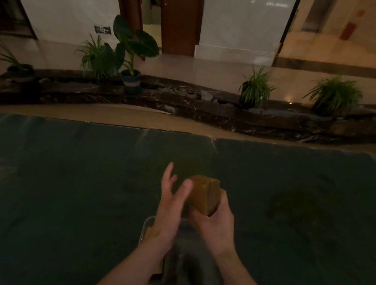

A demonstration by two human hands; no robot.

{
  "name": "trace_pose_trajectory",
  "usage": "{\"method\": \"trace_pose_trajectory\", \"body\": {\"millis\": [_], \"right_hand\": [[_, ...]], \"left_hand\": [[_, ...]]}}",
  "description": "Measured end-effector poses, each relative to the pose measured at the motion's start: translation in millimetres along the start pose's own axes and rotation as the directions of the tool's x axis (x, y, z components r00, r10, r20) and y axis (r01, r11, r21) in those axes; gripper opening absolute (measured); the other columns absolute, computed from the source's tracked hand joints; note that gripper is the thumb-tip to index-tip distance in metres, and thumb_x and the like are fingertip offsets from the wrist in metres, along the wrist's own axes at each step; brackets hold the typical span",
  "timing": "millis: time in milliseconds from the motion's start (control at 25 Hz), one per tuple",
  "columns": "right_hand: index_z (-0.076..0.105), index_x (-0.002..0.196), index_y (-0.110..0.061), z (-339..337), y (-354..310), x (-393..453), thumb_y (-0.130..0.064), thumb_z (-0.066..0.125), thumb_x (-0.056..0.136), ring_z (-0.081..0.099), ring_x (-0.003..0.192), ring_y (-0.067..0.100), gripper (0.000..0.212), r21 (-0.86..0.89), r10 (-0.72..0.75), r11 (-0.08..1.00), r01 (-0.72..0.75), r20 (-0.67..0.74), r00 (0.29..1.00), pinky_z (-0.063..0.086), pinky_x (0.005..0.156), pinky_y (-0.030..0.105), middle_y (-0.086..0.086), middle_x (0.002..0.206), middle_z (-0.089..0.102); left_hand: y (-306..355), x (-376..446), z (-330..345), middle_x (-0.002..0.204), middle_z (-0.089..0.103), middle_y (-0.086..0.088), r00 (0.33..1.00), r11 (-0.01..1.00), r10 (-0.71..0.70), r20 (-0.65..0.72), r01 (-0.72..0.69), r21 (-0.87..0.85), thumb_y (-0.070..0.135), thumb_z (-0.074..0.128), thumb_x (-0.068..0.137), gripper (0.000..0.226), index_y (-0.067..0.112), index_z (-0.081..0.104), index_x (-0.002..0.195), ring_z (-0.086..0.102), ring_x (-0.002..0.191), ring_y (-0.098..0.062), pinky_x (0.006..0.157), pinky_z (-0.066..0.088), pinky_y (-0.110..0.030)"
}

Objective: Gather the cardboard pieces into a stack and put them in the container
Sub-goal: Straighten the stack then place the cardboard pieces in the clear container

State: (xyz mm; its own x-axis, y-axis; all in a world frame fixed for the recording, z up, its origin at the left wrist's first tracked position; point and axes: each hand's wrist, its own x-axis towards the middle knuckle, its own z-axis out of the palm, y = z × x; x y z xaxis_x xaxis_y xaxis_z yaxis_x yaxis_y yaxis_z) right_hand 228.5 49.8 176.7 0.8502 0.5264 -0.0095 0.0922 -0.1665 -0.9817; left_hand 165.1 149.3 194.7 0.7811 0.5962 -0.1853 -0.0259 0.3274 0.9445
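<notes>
A stack of brown cardboard pieces (pixel 204 195) is held on edge above the dark green cloth, gripped from below by my right hand (pixel 213 226). My left hand (pixel 171 205) is beside the stack's left face, fingers spread, its thumb against the cardboard. Directly beneath both wrists sits a clear rectangular container (pixel 198 283), with some cardboard (pixel 157 270) showing along its left inner side. The scene is dim and part of the container is hidden by my forearms.
A dark green cloth (pixel 57 197) covers the table. A faint dark patch (pixel 297 208) lies on it to the right. Beyond the far edge run a marble ledge (pixel 186 109) and several potted plants (pixel 132 64).
</notes>
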Motion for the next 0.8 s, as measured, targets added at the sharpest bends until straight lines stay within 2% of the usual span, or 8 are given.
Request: {"method": "trace_pose_trajectory", "body": {"millis": [80,200,360,440,520,560,640,800], "right_hand": [[0.053,0.123,-0.031,4,6,0,-0.018,0.077,0.081,0.072,0.09,0.002,0.05,-0.108,-0.031,0.994,0.033,0.026,0.999,0.062,0.075,0.03,-0.009,0.099,0.074],[0.047,0.124,-0.025,10,11,-3,-0.014,0.073,0.084,0.072,0.084,0.0,0.049,-0.19,-0.05,0.98,0.057,0.044,0.998,0.062,0.068,0.024,-0.009,0.094,0.073],[0.034,0.129,-0.025,11,8,-1,-0.009,0.079,0.079,0.07,0.096,0.008,0.069,-0.095,0.065,0.994,-0.053,0.121,0.991,0.06,0.072,0.024,-0.006,0.108,0.066],[0.03,0.135,-0.029,4,8,2,0.002,0.081,0.072,0.066,0.108,0.018,0.087,0.155,0.177,0.963,-0.22,0.251,0.952,0.06,0.077,0.027,0.002,0.122,0.059],[0.035,0.135,-0.036,-7,9,4,0.007,0.083,0.064,0.068,0.108,0.027,0.095,0.384,0.253,0.822,-0.42,0.415,0.874,0.06,0.082,0.044,0.013,0.127,0.059],[0.038,0.134,-0.038,-13,10,5,0.006,0.085,0.062,0.068,0.109,0.029,0.097,0.41,0.257,0.779,-0.474,0.48,0.838,0.058,0.086,0.051,0.015,0.129,0.059],[0.038,0.137,-0.035,-20,13,7,0.006,0.086,0.061,0.065,0.115,0.033,0.099,0.36,0.238,0.791,-0.494,0.563,0.791,0.056,0.089,0.052,0.018,0.132,0.058],[0.033,0.145,-0.03,-22,17,11,0.005,0.087,0.06,0.061,0.121,0.031,0.106,0.345,0.182,0.836,-0.427,0.559,0.809,0.055,0.091,0.045,0.017,0.136,0.056]], "left_hand": [[5,3,6,0.147,0.033,0.018,0.984,0.968,0.061,0.167,-0.099,0.231,0.064,0.078,0.065,0.088,0.063,0.032,0.141,0.041,0.131,-0.009,0.107,0.043,-0.04],[-2,10,10,0.125,0.057,0.02,0.994,0.91,0.09,0.055,-0.105,0.401,0.041,0.078,0.081,0.045,0.052,0.059,0.12,0.054,0.121,-0.005,0.102,0.051,-0.034],[2,17,11,0.106,0.063,0.022,0.998,0.858,0.062,-0.017,-0.045,0.512,0.035,0.076,0.085,0.031,0.041,0.067,0.114,0.06,0.108,-0.004,0.099,0.054,-0.038],[7,22,11,0.106,0.065,0.017,0.999,0.847,0.032,-0.007,-0.023,0.531,0.034,0.077,0.084,0.026,0.042,0.068,0.108,0.061,0.108,-0.009,0.096,0.056,-0.039],[14,25,7,0.107,0.066,0.013,0.999,0.868,-0.007,0.033,-0.01,0.497,0.032,0.077,0.084,0.024,0.039,0.071,0.106,0.062,0.108,-0.014,0.091,0.059,-0.041],[16,26,6,0.109,0.066,0.011,0.996,0.884,-0.038,0.083,-0.005,0.467,0.031,0.077,0.084,0.025,0.037,0.072,0.108,0.062,0.109,-0.015,0.09,0.059,-0.042],[17,24,5,0.112,0.067,0.009,0.979,0.905,-0.085,0.184,-0.001,0.425,0.029,0.078,0.083,0.027,0.036,0.073,0.109,0.062,0.109,-0.014,0.089,0.06,-0.04],[13,20,8,0.111,0.069,0.011,0.974,0.92,-0.069,0.214,-0.021,0.391,0.029,0.078,0.083,0.026,0.038,0.073,0.107,0.063,0.107,-0.009,0.08,0.059,-0.028]]}}
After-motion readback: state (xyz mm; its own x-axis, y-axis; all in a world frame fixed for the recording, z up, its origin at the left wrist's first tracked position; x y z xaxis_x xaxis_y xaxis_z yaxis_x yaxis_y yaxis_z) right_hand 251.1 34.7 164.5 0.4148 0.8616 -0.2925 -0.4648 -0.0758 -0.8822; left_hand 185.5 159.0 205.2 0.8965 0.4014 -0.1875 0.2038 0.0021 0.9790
